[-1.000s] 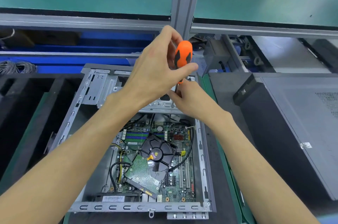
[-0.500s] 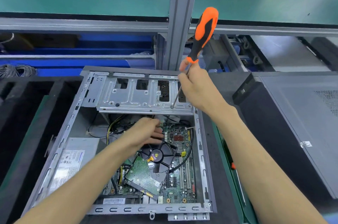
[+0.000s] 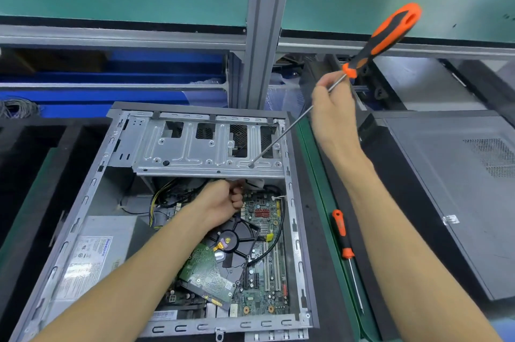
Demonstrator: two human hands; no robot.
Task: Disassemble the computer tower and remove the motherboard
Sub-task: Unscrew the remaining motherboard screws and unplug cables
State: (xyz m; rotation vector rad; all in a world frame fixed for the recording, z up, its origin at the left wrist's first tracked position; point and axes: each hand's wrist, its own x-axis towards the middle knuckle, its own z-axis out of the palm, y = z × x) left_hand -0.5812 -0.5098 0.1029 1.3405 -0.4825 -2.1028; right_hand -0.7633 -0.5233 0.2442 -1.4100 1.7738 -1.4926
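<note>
The open computer tower (image 3: 92,182) lies flat in front of me. Its green motherboard (image 3: 264,280) shows at the lower right, partly under a black fan (image 3: 237,238) and a loose hard drive (image 3: 209,277). My right hand (image 3: 334,115) grips the metal shaft of a long orange-and-black screwdriver (image 3: 387,34); the tip rests on the grey metal drive cage (image 3: 195,152). My left hand (image 3: 223,205) is inside the case just below the cage, fingers curled closed near the cables; whether it holds something is hidden.
A silver power supply (image 3: 92,252) fills the case's lower left. A second, smaller orange screwdriver (image 3: 345,252) lies on the green mat to the right. A black closed tower (image 3: 446,196) stands at the right. A grey post (image 3: 262,29) and shelf rise behind.
My left hand left the screwdriver handle and dropped into the case under the drive cage. My right hand swung the handle up and to the right, tip staying on the cage.
</note>
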